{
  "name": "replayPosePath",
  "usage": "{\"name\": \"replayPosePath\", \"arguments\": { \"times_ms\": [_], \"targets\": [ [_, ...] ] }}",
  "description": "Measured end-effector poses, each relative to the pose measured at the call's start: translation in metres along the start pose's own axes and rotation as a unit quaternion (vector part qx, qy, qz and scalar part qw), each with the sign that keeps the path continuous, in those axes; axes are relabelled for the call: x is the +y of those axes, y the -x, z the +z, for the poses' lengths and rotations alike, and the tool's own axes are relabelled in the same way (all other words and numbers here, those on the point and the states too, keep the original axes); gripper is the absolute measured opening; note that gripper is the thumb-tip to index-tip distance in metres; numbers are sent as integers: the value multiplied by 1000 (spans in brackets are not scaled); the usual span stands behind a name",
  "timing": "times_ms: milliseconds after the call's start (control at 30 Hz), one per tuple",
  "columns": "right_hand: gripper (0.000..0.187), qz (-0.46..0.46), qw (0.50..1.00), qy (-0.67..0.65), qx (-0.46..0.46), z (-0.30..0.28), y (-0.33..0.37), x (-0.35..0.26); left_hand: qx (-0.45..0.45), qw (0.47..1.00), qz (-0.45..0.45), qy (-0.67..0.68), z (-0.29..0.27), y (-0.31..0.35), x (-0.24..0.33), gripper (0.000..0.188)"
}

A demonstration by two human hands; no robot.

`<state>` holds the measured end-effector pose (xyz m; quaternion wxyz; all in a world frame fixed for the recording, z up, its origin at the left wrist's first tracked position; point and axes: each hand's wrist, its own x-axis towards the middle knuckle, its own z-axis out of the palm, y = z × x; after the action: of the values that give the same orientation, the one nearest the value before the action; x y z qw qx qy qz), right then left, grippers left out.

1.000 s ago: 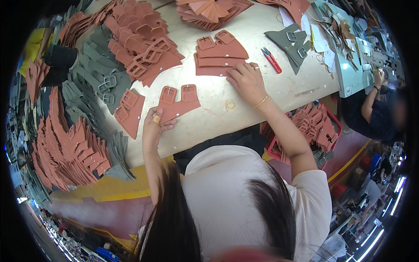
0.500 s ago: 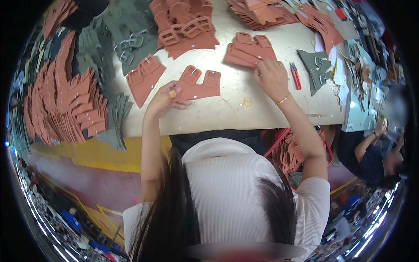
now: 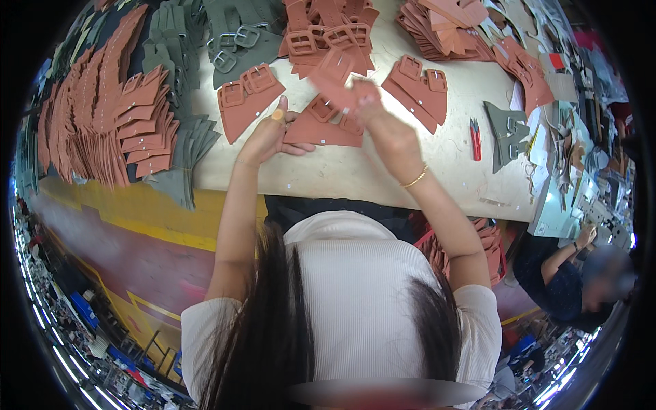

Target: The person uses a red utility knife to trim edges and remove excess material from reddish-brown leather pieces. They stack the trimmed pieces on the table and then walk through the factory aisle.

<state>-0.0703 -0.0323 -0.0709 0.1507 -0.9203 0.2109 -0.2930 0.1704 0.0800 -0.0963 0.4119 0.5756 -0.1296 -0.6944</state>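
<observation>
At the upper middle of the frame, a rust-brown buckled strap piece (image 3: pixel 324 126) is being pressed flat on the table (image 3: pixel 355 179) by the left hand (image 3: pixel 270 137), fingers spread, while a blurred strap (image 3: pixel 338 78) is being lifted in the closed fingers of the right hand (image 3: pixel 386 133). Finished-looking brown stacks (image 3: pixel 102 130) are lying at the left; more pieces (image 3: pixel 417 85) are judged left to handle.
</observation>
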Motion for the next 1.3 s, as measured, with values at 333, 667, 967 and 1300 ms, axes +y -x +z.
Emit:
{"name": "replayPosePath", "arguments": {
  "times_ms": [333,667,967,1300],
  "targets": [
    [21,-23,995,-17,-95,37,44,-8,17,999,8,-46,0,-4,-6,59],
    [16,56,995,-34,-71,8,18,-16,-24,994,107,1,13,34,14,36],
    [10,73,995,-37,-52,-4,7,-13,82,913,216,-337,-55,130,139,40],
    [10,92,989,-60,-96,1,18,-24,213,900,308,-224,-226,150,216,30]
  ]
}}
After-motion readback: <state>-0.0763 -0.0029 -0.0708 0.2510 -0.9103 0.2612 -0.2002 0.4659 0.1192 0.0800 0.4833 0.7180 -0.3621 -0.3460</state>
